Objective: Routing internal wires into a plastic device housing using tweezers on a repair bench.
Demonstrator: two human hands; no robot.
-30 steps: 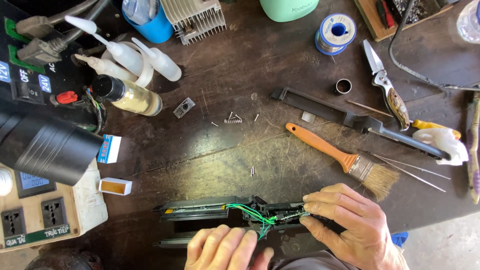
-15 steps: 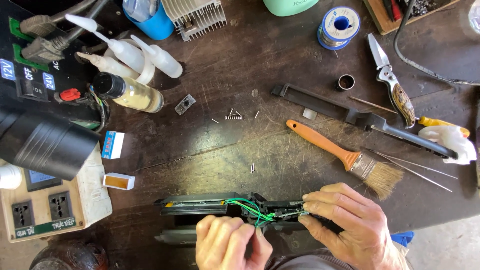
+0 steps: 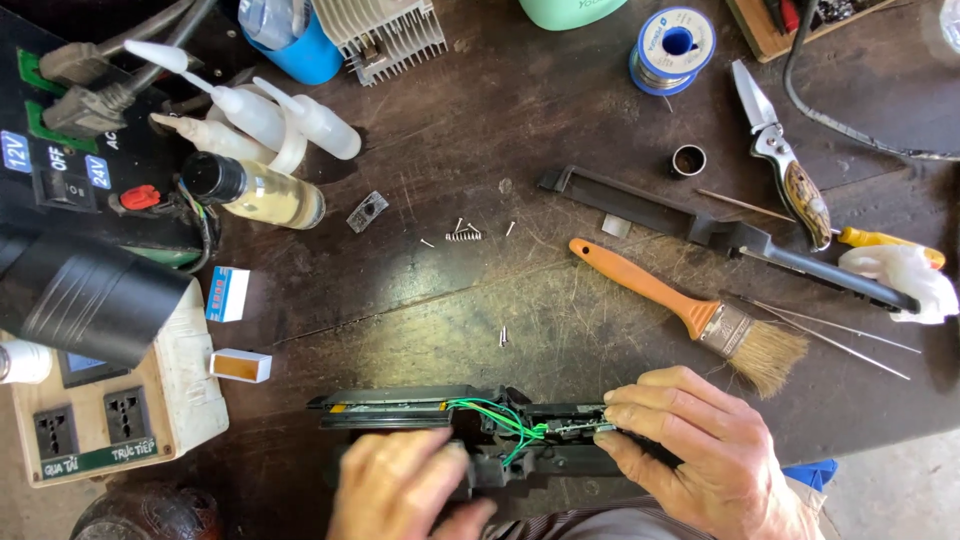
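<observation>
A long black device [image 3: 400, 406] with green wires [image 3: 500, 420] and a small circuit board lies at the near edge of the dark wooden table [image 3: 450, 310]. My left hand [image 3: 400, 490] rests over its lower middle part, fingers curled on the black housing. My right hand [image 3: 700, 455] grips the device's right end, fingertips pinching by the circuit board. The part under both hands is hidden.
An orange-handled brush [image 3: 690, 305] lies just above my right hand. A black bar-shaped part [image 3: 720, 235], folding knife [image 3: 785, 170], solder spool [image 3: 672, 48], small screws and a spring [image 3: 465, 233], squeeze bottles [image 3: 260, 120], a black cylinder [image 3: 80, 295] and a socket box [image 3: 90, 420] surround the work.
My left hand has shifted left and lower along the device's housing and is blurred. My right hand stays on the right end. The view has drifted slightly.
</observation>
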